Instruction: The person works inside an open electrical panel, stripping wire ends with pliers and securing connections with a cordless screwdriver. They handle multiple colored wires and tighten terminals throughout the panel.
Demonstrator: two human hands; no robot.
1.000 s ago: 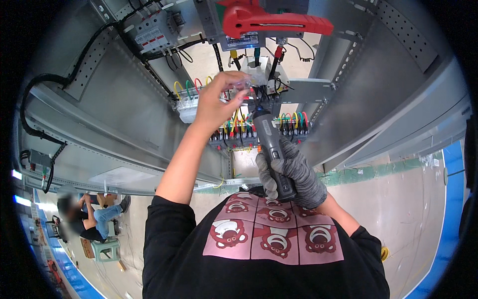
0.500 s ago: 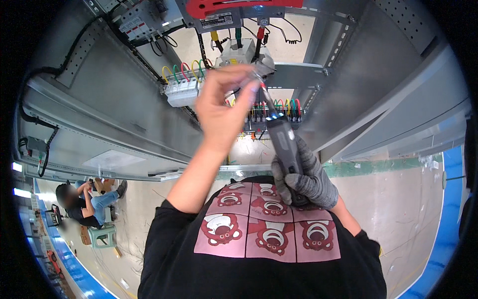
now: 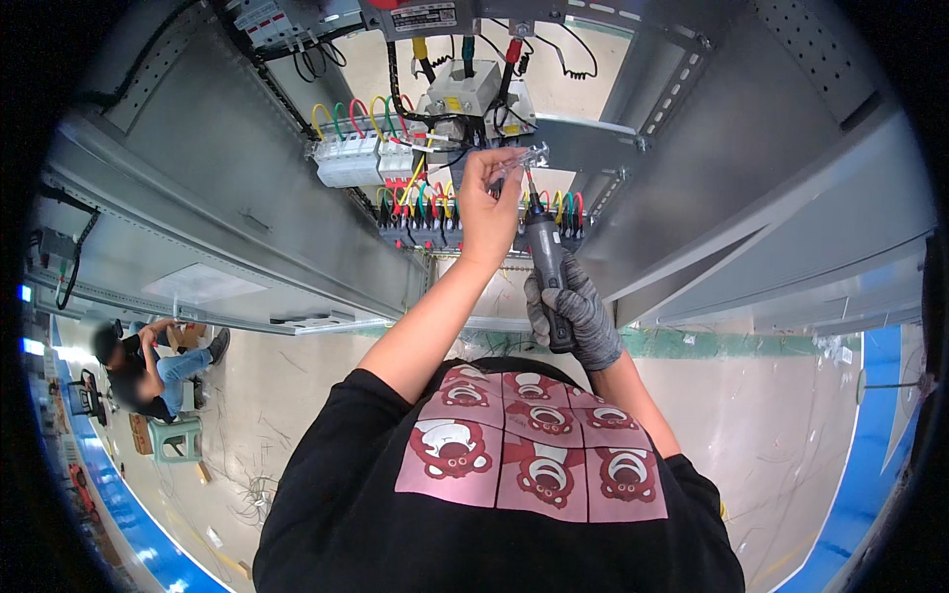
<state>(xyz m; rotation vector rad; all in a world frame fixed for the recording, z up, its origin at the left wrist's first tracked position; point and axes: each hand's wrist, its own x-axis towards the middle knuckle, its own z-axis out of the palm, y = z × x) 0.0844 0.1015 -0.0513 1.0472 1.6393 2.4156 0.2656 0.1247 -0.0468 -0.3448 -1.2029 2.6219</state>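
My bare left hand [image 3: 489,208] pinches a small clear plastic piece [image 3: 537,156], whose exact kind I cannot make out. In my right hand [image 3: 585,321], which wears a grey knit glove, is a dark grey cordless electric screwdriver [image 3: 545,247], its fingers wrapped round the lower body. The driver points up and away from me, and its bit ends right beside the plastic piece; whether they touch is unclear. Both hands are held in front of an open grey metal cabinet [image 3: 287,212], before a row of terminals [image 3: 435,237] with red, green and yellow wires.
White circuit breakers [image 3: 348,163] with looped coloured wires sit left of my hand. Beyond are pale block-shaped components [image 3: 463,91] with thick black cables. Metal cabinet walls rise on both sides. At far left a person [image 3: 148,371] sits on a green stool [image 3: 175,440].
My left hand has moved right and slightly down with the plastic piece. The gloved hand and screwdriver have shifted up and left, the tool now more upright. The whole view has shifted a little.
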